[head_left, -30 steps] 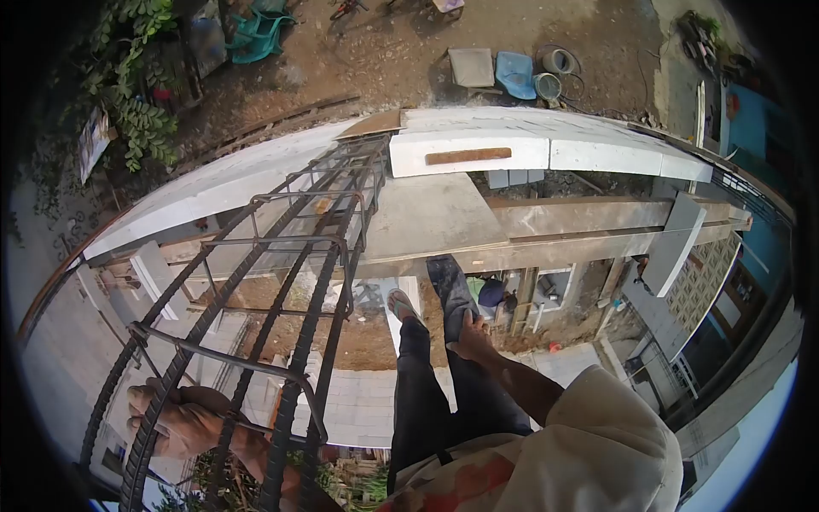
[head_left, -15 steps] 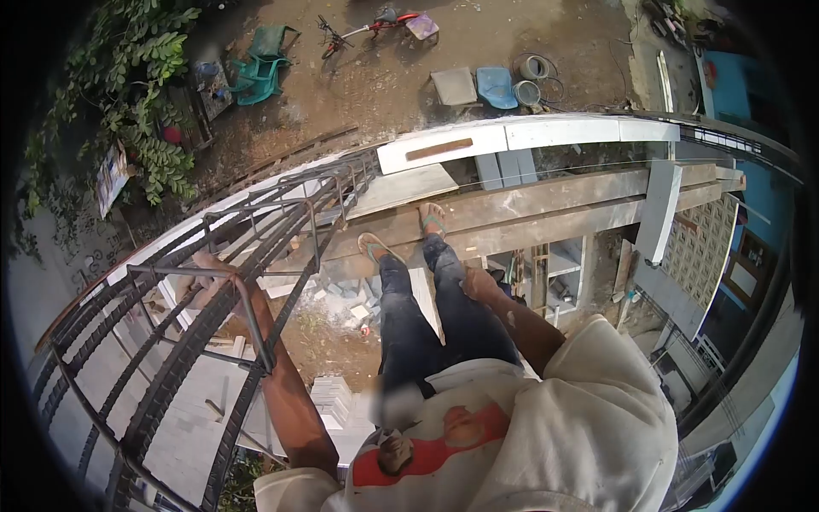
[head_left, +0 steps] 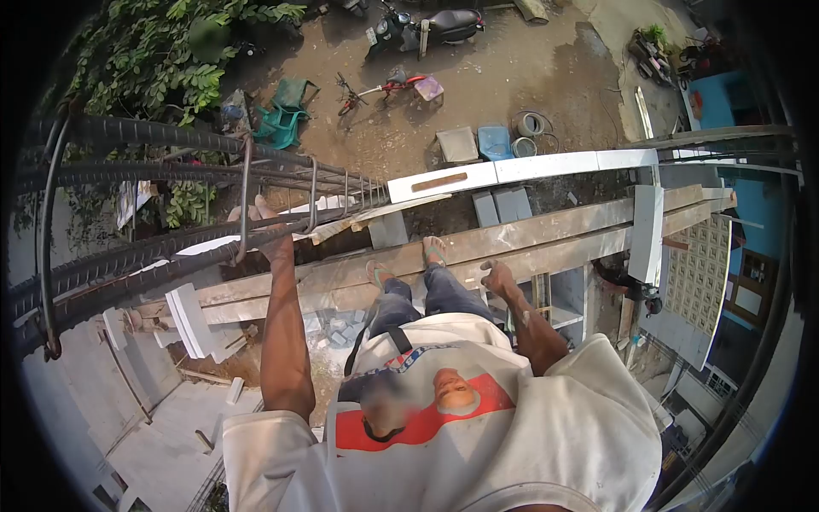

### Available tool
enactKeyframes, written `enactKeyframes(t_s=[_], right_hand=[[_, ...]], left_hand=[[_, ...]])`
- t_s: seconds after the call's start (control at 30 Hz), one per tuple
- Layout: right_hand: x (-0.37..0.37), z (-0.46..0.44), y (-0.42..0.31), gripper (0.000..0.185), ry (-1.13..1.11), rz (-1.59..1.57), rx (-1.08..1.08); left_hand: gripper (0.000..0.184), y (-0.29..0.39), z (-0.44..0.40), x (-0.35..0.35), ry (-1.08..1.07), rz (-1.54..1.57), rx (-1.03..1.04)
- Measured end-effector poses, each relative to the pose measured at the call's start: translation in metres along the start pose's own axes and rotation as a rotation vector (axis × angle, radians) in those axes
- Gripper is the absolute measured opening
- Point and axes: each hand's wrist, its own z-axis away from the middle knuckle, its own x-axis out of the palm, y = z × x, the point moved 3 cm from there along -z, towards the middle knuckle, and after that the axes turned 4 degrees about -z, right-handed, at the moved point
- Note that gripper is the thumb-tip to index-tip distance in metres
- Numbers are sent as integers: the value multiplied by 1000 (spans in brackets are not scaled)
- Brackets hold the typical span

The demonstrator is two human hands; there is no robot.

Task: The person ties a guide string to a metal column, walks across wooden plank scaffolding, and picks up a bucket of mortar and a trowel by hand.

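A long cage of ribbed steel rebar (head_left: pixel 145 235) with bent square ties crosses the left side. My left hand (head_left: pixel 264 224) grips its lower bars, partly hidden behind them, with fingers showing between the rods. My right hand (head_left: pixel 502 279) hangs beside my right thigh, over the planks. Its fingers are loosely bent and apart, and it holds nothing. My feet in flip-flops (head_left: pixel 435 250) stand on long wooden planks (head_left: pixel 546 226) high above the ground.
White blocks (head_left: pixel 546 168) form a narrow wall top beyond the planks. An upright pale block (head_left: pixel 647 235) stands at the right. The ground far below holds plastic chairs (head_left: pixel 277 128), a red bicycle (head_left: pixel 397 83) and a motorcycle (head_left: pixel 435 27). Leaves (head_left: pixel 171 68) fill the upper left.
The rebar cage has swung from a steep slant to nearly level across the left, with my left hand at it. My right hand has come off my thigh. The view has tilted up.
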Motion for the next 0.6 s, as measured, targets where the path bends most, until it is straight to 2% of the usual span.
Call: enactKeyframes(t_s=[0.07, 0.1, 0.13, 0.2, 0.23, 0.27, 0.3, 0.33, 0.37, 0.43, 0.47, 0.5, 0.53, 0.57, 0.6], right_hand=[[3, 8, 1, 41, 57, 39, 8], [5, 11, 1, 42, 68, 86, -15], [13, 8, 10, 42, 18, 155, -65], [36, -8, 34, 43, -227, 488, -286], [40, -11, 41, 44, -325, 486, -305], [35, -2, 40, 45, -262, -250, 37], [36, 9, 38, 47, -167, -981, 388], [36, 11, 33, 49, -227, -1195, 423], [34, 13, 30, 49, -230, -1174, 418], [28, 26, 22, 44, -42, -1100, 513], [29, 26, 28, 39, -20, -1088, 501], [28, 30, 36, 39, -20, -1069, 501], [29, 27, 56, 39, -99, -1111, 409], [28, 24, 65, 40, -180, -1152, 316], [24, 34, 54, 40, -181, -1137, 317]], left_hand=[[26, -6, -2, -2, 11, 192, 118], [28, -22, 2, -1, -124, 232, -19], [31, -13, 1, -7, -113, 184, 55], [39, -7, -4, -16, -74, 139, 130], [44, -10, -4, -18, -49, 144, 131], [51, 5, -3, -31, -267, 411, -103], [51, -2, 0, -37, -245, 413, -113], [54, -6, 3, -42, -207, 357, -48], [57, -10, 6, -48, -173, 299, 14], [59, -29, 23, -64, -162, 301, -63], [60, -44, 35, -70, -148, 273, -92], [61, -60, 48, -77, -137, 244, -122], [59, -81, 65, -83, -167, 197, -179], [57, -112, 87, -85, -243, 167, -294], [54, -149, 114, -84, -319, 138, -407]])
